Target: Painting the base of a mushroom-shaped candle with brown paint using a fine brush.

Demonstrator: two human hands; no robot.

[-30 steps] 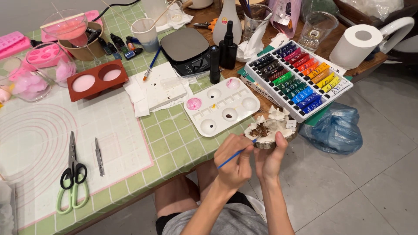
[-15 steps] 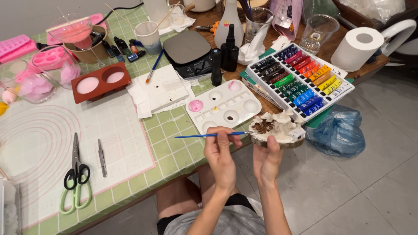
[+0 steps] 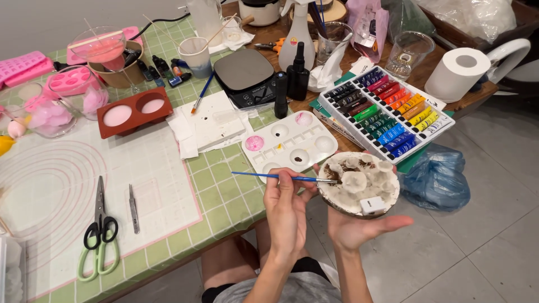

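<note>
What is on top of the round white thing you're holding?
The round white piece carries bumpy white lumps, brown paint patches and a small white block near its edge. The right hand supports it from below, so its underside is hidden.

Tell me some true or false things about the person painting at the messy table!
1. The left hand holds a blue paintbrush. True.
2. The right hand holds a red cup. False: it holds a round whitish piece with brown patches.
3. The scissors have green handles. True.
4. The paint tubes lie scattered on the floor. False: they sit in rows in a box on the table.
</note>
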